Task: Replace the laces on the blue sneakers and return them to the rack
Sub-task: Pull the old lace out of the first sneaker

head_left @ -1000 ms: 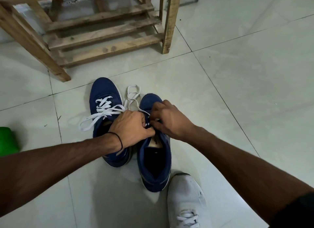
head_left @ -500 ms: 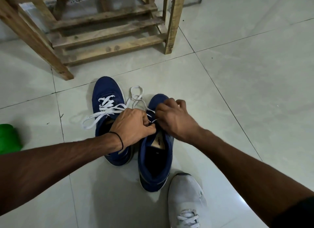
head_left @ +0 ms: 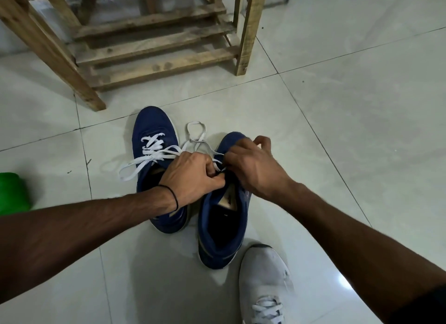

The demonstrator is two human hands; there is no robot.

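**Threading the second sneaker**

Starting at the far left edge with a green object (head_left: 12,193), cut off by the frame, and in the upper left with the wooden rack (head_left: 154,44), standing on the tiled floor (head_left: 350,130). Finding, left of centre, the first blue sneaker (head_left: 154,123), already carrying a white lace (head_left: 149,152) with ends trailing on the tiles. Pinching, with the left hand (head_left: 190,179) curled tight, the second lace (head_left: 196,133) at the eyelets of the second blue sneaker (head_left: 224,227), just beside its mate. Meeting it at centre with the right hand (head_left: 251,169), likewise curled and seemingly nipping that lace, though with fingertips hidden. Probably working through the upper eyelets. Next, likely needing slack drawn through, both ends evened and tied, then the pair lifted to the rack. Ending lower right at a grey shoe (head_left: 263,270).
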